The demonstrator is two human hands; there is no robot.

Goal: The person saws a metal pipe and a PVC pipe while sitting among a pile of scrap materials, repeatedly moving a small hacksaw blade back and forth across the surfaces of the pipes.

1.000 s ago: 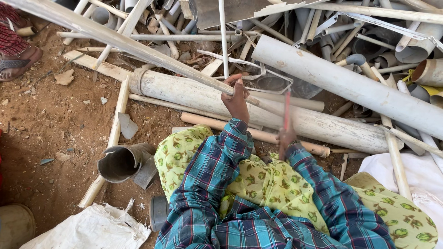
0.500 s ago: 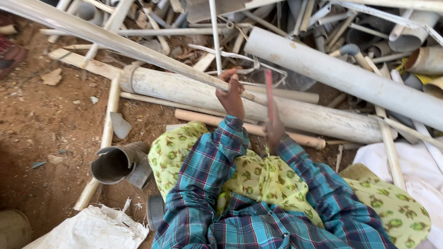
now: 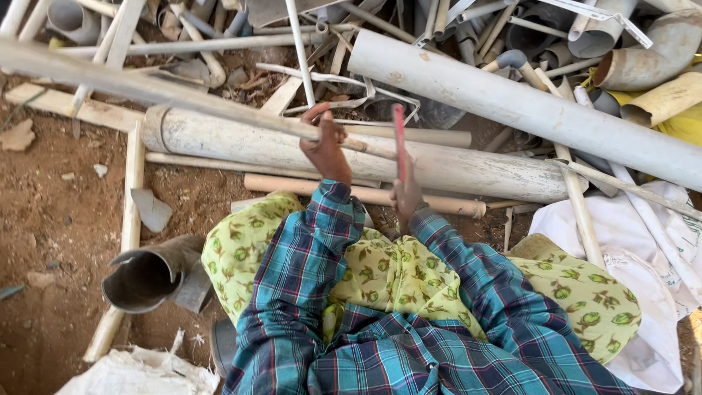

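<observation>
My left hand (image 3: 326, 148) is closed around a long thin grey pipe (image 3: 146, 89) that slants in from the upper left and rests across a thick, dirty white pipe (image 3: 234, 143). My right hand (image 3: 406, 196) holds a thin red blade-like tool (image 3: 399, 139) upright, its tip over the thick pipe just right of my left hand. Both sleeves are blue-green plaid. A slim tan pipe (image 3: 292, 184) lies on the ground just below the hands, in front of my green patterned lap.
A big white pipe (image 3: 512, 102) slants across the upper right over a heap of pipes and a grey elbow fitting (image 3: 658, 47). A dark pipe socket (image 3: 146, 274) lies at the left on red dirt. White sacks (image 3: 629, 234) sit at the right.
The view has slid so the pile sits further left in the frame. Both hands keep their grips; the red tool now stands straighter and closer to my left hand.
</observation>
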